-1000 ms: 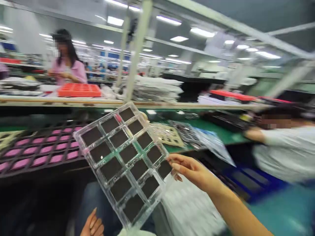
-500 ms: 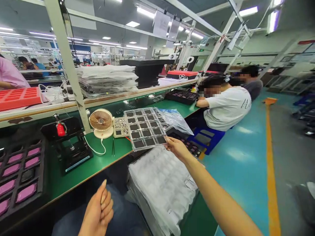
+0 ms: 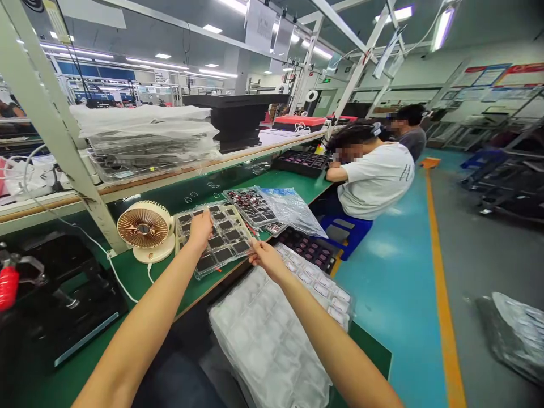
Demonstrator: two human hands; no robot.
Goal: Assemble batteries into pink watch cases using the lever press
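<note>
My right hand (image 3: pixel 267 259) pinches the near right corner of a clear plastic compartment tray (image 3: pixel 221 241), its cells dark. My left hand (image 3: pixel 201 229) is closed over the tray's left part; whatever its fingers hold is hidden. Under the held tray, at the bench edge, lies a yellowish box, mostly covered. Just behind and to the right sits another clear tray (image 3: pixel 250 205) with many small red and silver parts. A clear plastic bag (image 3: pixel 293 209) lies beside that one.
A cream fan (image 3: pixel 145 229) stands left of the tray, near a black fixture with a red-handled clamp (image 3: pixel 8 286). Stacked trays under white film (image 3: pixel 263 334) sit below the bench edge. A co-worker in a white shirt (image 3: pixel 376 178) sits at the right on a blue stool (image 3: pixel 352 235).
My left hand has risen from near my lap to the tray. The tray has come down toward the bench, still in my right hand. The view has turned right.
</note>
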